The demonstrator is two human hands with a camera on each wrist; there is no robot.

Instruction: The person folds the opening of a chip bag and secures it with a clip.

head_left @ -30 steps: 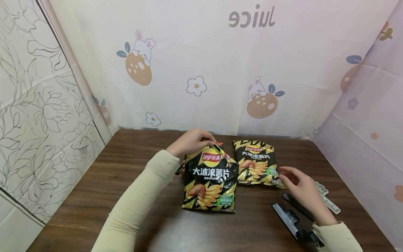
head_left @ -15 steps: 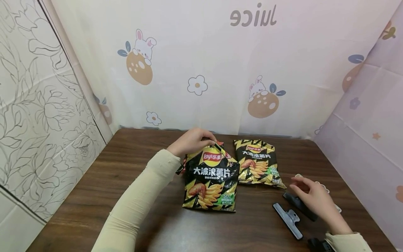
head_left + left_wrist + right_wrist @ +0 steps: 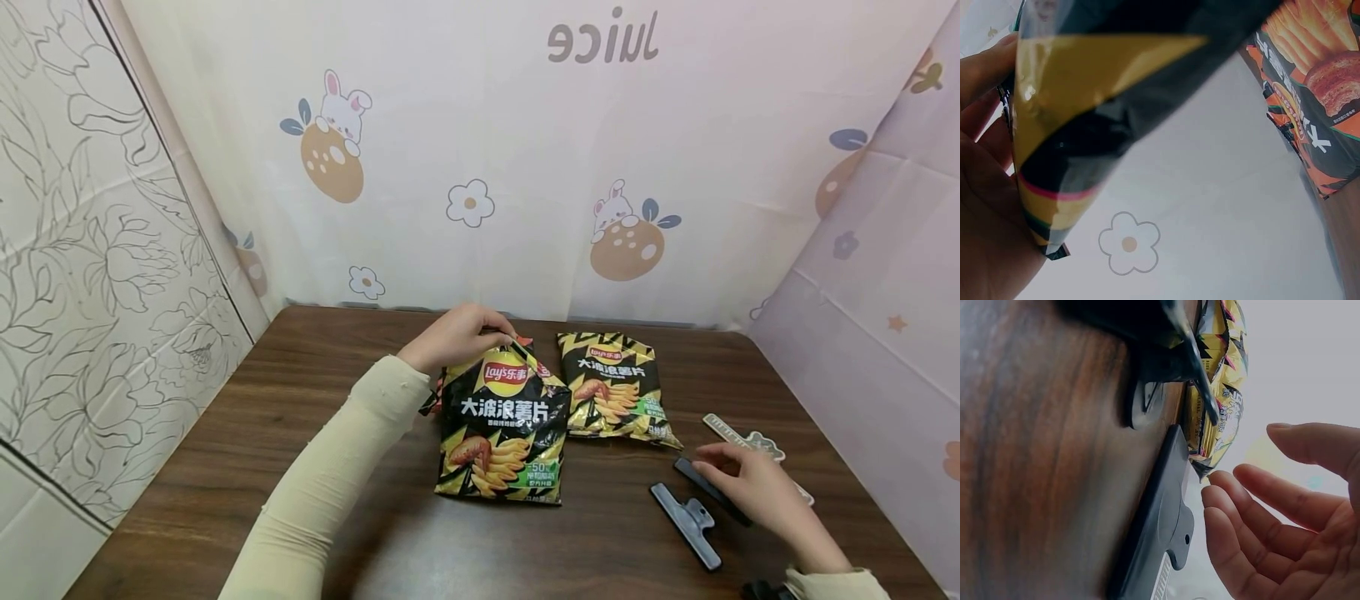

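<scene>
In the head view my left hand [image 3: 459,340] pinches the folded top edge of a black and yellow chip bag [image 3: 504,450], which stands near the middle of the table. The left wrist view shows that bag's side [image 3: 1097,81] up close beside the fingers. My right hand [image 3: 761,492] hovers with loosely bent fingers over a dark bag clip [image 3: 701,479]. A gap shows between its fingers [image 3: 1222,544] and the clip in the right wrist view. To the left of that clip lies a second, grey bag clip [image 3: 686,527].
Another black and yellow chip bag [image 3: 615,392] lies behind on the right. A red and black bag [image 3: 433,398] is mostly hidden behind the held one. Near the right hand lies a pale ruler [image 3: 723,429]. A printed curtain [image 3: 480,125] backs the wooden table [image 3: 300,400].
My right hand has moved from beside the rear chip bag rightward and toward me, over the dark bag clip, uncovering part of the ruler. The left hand keeps its hold on the chip bag.
</scene>
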